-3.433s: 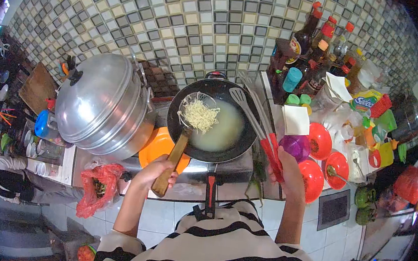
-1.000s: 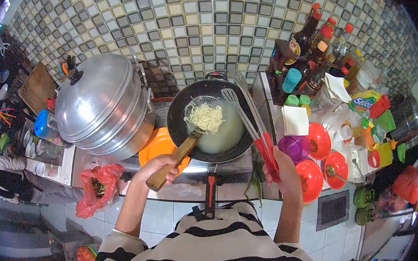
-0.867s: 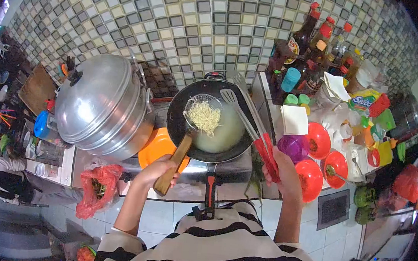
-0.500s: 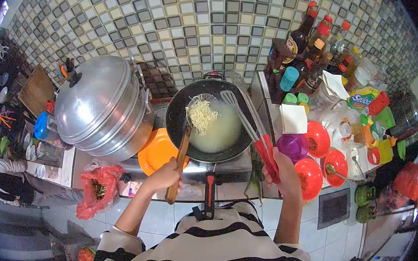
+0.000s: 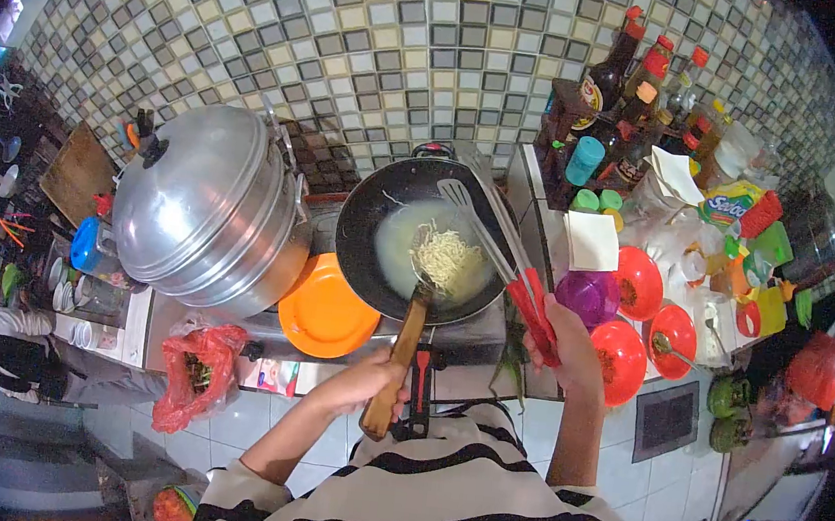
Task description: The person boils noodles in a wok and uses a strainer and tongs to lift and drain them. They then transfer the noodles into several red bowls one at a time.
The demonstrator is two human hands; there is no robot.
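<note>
My left hand (image 5: 363, 384) is wrapped round the wooden handle of a strainer (image 5: 407, 345). Pale noodles (image 5: 445, 259) sit heaped in its basket, over the cloudy liquid in a black wok (image 5: 358, 255). The noodles hide most of the basket. In my right hand (image 5: 567, 347) are red-handled tongs (image 5: 533, 317), pointing up and left with their slotted head at the wok's right side. A few noodle strands cling to the wok's inner wall at the upper left.
An orange plate (image 5: 327, 312) lies left of the wok, beside a big aluminium steamer pot (image 5: 196, 209). To the right are red bowls (image 5: 617, 355), a purple bowl (image 5: 590, 295), white paper (image 5: 590, 241) and several sauce bottles (image 5: 612, 63). A red plastic bag (image 5: 194, 370) sits at the front left.
My left hand has moved right with the strainer, taking the noodles from the wok's left side to its middle right. My right hand and the tongs have hardly moved.
</note>
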